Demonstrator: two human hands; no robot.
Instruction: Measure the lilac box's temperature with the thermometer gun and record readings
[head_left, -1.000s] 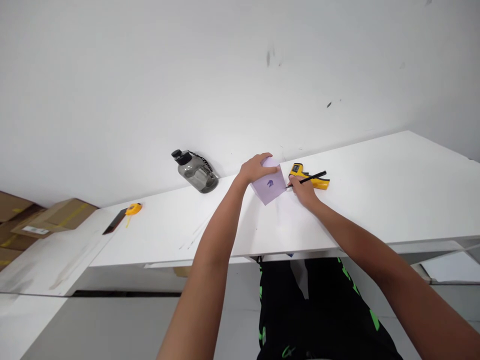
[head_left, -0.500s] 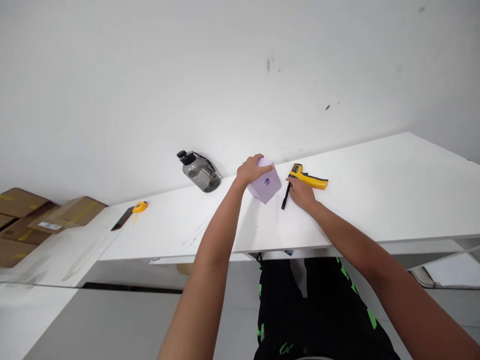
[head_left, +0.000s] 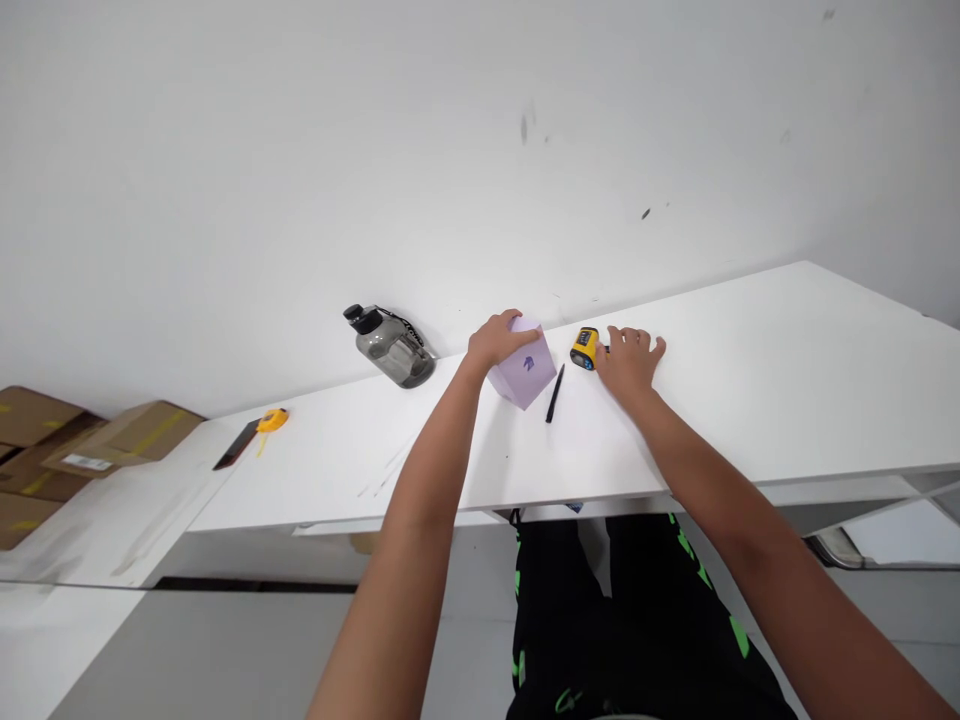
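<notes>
A light purple box [head_left: 523, 378] with a small dark mark stands on the white table, and my left hand [head_left: 493, 343] is closed on its upper edge. Beside the box lies a black pen [head_left: 555, 394], touched by neither hand. My right hand [head_left: 628, 362] is over the handle of a yellow and black infrared thermometer [head_left: 584, 348], with its fingers spread apart. The hand hides most of that handle, while the thermometer's head shows to the left of the thumb.
A grey see-through water bottle [head_left: 395, 350] with a black cap stands by the wall. Farther left are an orange tape measure [head_left: 273, 420] and a dark flat object [head_left: 236, 446]. Cardboard boxes [head_left: 142, 435] sit at the far left. The table's front edge [head_left: 585, 500] runs above my legs.
My right hand has let go of the pen, which now lies on the table. It has moved right onto the thermometer's handle. My left hand stays on the box.
</notes>
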